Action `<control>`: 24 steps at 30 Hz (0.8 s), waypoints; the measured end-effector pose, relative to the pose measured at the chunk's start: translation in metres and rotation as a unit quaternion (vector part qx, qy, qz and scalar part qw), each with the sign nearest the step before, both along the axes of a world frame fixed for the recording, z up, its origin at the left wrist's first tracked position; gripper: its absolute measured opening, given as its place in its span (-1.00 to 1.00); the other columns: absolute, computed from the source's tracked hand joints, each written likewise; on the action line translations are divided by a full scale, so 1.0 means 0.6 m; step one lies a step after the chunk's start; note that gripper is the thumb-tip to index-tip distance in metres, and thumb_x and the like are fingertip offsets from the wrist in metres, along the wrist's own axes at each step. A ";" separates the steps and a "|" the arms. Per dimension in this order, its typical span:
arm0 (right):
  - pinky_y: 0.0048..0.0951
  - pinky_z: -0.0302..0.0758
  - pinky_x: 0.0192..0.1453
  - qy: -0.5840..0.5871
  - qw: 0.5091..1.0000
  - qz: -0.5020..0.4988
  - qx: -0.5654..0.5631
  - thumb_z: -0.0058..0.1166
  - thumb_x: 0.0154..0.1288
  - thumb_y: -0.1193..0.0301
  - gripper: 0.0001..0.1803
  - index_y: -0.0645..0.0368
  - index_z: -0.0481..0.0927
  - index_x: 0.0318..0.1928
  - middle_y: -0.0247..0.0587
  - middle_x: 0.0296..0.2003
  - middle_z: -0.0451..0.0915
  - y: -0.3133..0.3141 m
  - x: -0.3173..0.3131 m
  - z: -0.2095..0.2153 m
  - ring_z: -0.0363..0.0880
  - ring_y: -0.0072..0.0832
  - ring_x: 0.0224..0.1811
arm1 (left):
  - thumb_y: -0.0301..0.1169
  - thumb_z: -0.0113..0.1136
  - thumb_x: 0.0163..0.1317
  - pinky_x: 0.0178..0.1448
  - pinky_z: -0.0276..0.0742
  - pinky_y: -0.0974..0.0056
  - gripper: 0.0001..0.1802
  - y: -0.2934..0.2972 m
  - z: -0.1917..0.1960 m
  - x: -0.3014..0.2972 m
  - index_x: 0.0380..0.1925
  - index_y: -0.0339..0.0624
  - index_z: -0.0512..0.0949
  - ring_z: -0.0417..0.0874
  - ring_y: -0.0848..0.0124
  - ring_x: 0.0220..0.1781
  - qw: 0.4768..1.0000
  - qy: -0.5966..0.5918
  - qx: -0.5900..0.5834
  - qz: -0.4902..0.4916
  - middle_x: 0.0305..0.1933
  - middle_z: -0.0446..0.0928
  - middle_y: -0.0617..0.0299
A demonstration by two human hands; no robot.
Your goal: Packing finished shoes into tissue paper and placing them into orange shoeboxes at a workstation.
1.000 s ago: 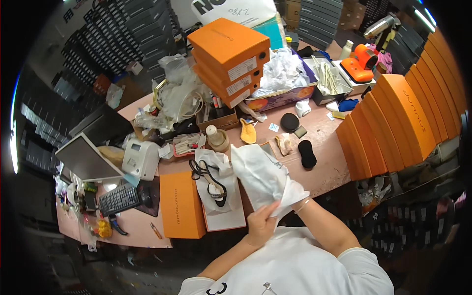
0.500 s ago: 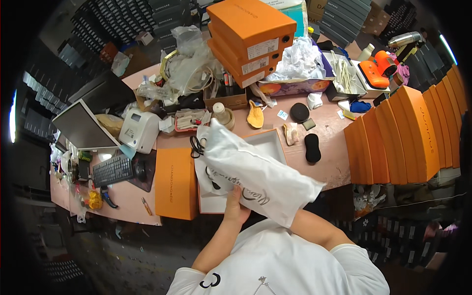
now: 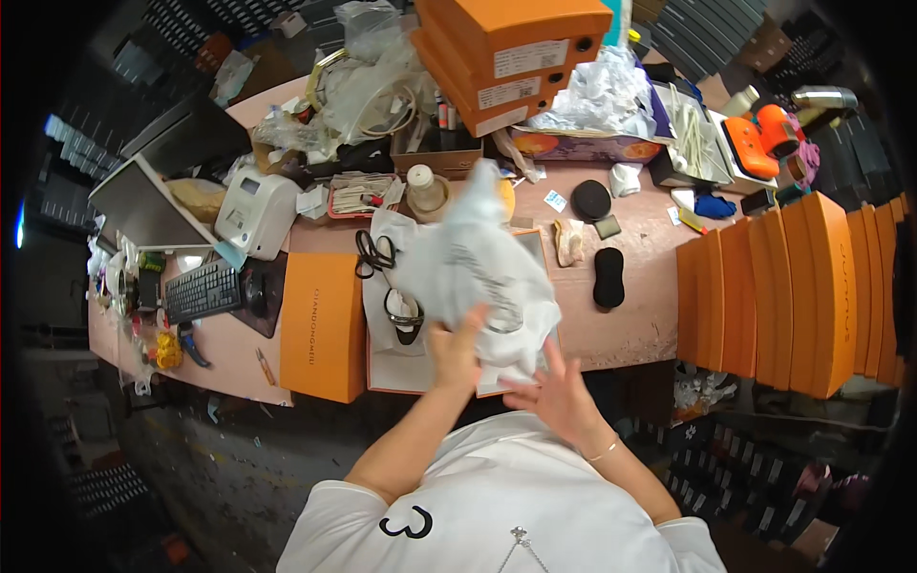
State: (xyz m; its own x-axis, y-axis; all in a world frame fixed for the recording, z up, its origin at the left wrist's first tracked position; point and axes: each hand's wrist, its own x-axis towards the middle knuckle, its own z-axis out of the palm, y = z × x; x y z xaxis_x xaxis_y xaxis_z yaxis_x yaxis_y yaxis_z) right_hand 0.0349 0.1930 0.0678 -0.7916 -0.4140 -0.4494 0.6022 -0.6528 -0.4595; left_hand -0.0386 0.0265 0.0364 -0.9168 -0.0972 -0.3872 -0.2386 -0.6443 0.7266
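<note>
A white cloth drawstring bag point(image 3: 487, 277), with dark lettering and blurred by motion, stands tilted over an open shoe box point(image 3: 387, 372). My left hand point(image 3: 457, 355) grips its lower left side, thumb upward. My right hand point(image 3: 564, 393) is open just below the bag's lower right corner, fingers spread; whether a fingertip touches the cloth I cannot tell. Left of the bag, a black shoe point(image 3: 406, 320) with pale stuffing shows partly on white wrapping inside the box. A loop of black cord point(image 3: 374, 254) lies above it. What the bag contains is hidden.
An orange box lid point(image 3: 320, 329) lies beside the open box. Stacked orange shoe boxes stand at the back point(image 3: 516, 48) and along the right point(image 3: 764, 296). A keyboard point(image 3: 202, 294), white label printer point(image 3: 258, 212) and black sponge point(image 3: 608, 277) are on the table.
The bag has swung from lying slantwise to more upright, its lower end now over the box. My right hand, earlier hidden behind it, shows open below. The shoe is more exposed.
</note>
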 end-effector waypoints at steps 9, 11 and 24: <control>-0.33 0.49 -0.03 0.251 0.836 0.029 0.487 0.18 0.24 0.40 -0.58 0.38 0.43 0.03 -0.10 -0.16 0.59 0.003 -0.125 -0.065 0.57 -0.37 -0.16 | -0.35 0.31 0.19 0.04 0.48 0.33 -0.54 -0.070 -0.086 0.063 0.07 -0.26 0.49 0.56 0.44 -0.08 0.932 0.116 -0.305 -0.159 -0.13 0.57 0.22; -0.22 0.49 -0.02 0.304 0.732 0.138 0.594 0.23 0.16 0.35 -0.46 0.37 0.41 0.09 0.00 -0.13 0.58 -0.010 -0.117 -0.191 0.59 -0.20 -0.15 | -0.36 0.21 0.27 -0.01 0.50 0.36 -0.59 -0.164 -0.091 -0.003 0.02 -0.42 0.48 0.58 0.41 -0.14 0.936 -0.055 -0.344 -0.045 -0.17 0.57 0.11; -0.12 0.40 0.23 0.455 0.612 0.265 0.591 0.35 0.04 0.22 -0.13 0.22 0.25 0.33 0.23 0.28 0.23 -0.027 -0.104 0.027 0.32 0.07 0.27 | -0.16 0.32 0.04 -0.10 0.52 0.09 -0.58 -0.239 -0.061 -0.077 -0.29 -0.31 0.52 0.62 0.00 -0.27 0.858 0.023 -0.479 -0.183 -0.34 0.60 -0.09</control>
